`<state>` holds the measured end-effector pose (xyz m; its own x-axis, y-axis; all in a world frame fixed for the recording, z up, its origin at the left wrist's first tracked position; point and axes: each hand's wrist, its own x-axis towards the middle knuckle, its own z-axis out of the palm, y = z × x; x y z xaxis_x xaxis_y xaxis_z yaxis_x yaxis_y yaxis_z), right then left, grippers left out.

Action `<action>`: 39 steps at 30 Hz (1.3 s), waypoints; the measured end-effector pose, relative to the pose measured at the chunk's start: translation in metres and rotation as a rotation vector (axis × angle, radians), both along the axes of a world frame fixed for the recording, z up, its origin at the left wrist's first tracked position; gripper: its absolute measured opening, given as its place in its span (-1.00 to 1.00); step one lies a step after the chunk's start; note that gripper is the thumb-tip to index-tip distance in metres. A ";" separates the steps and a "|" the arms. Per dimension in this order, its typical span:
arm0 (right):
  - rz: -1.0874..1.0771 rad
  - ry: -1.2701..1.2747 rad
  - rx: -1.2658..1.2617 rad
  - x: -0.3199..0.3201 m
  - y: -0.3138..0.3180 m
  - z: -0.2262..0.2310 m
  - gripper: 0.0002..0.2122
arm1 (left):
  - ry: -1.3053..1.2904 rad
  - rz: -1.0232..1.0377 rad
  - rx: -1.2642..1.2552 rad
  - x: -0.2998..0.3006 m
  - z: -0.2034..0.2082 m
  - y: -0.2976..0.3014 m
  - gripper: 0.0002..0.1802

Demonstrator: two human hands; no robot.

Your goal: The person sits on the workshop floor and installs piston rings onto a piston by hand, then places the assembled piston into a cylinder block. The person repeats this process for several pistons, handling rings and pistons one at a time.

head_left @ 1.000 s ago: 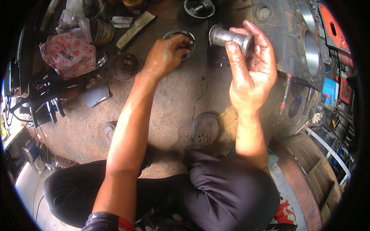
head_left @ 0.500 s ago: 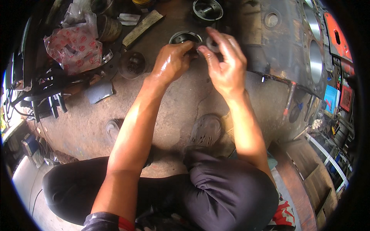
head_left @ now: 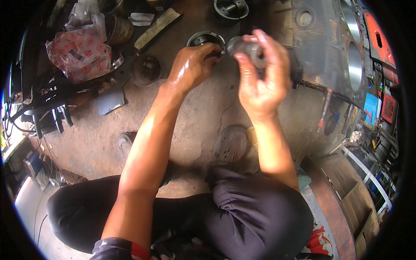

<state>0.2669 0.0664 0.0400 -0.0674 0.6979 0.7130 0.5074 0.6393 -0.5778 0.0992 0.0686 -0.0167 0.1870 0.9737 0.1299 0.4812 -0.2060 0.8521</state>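
My left hand (head_left: 193,65) is closed at the near rim of an upturned metal piston (head_left: 206,35), its curled fingers partly hidden behind the knuckles. To its right, my raised right hand (head_left: 265,76) grips a short hollow grey cylinder, apparently a piston pin (head_left: 236,44), between thumb and fingers. Motion blurs the pin and those fingertips. It is held apart from the piston, just right of the rim. A second open piston (head_left: 231,8) stands farther back, with a bar across its inside. Both hands have a wet, oily shine.
At right lies a large engine block (head_left: 323,56) with round bores. A wooden stick (head_left: 157,30), a red-printed plastic bag (head_left: 80,56), a can (head_left: 119,31) and a dark round part (head_left: 146,70) lie left. My shoe (head_left: 230,143) rests on the stained floor (head_left: 190,130).
My right hand has moved right and slightly toward me, drawing the pin away from the piston and my left hand. The left hand stays at the piston's rim.
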 end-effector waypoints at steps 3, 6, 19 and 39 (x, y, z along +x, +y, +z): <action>0.003 -0.063 -0.385 -0.004 0.001 -0.006 -0.61 | -0.008 -0.009 -0.017 0.001 -0.002 -0.001 -0.70; -0.021 0.183 -0.337 0.009 -0.012 0.001 -0.62 | -0.095 -0.022 -0.151 -0.003 -0.004 -0.001 -0.72; 0.062 0.453 -0.655 0.028 -0.050 0.019 -0.64 | -0.013 -0.109 -0.293 -0.008 -0.017 0.083 -0.59; 0.067 0.485 -0.714 0.033 -0.052 0.041 -0.63 | 0.069 -0.219 0.055 0.031 -0.006 0.095 -0.72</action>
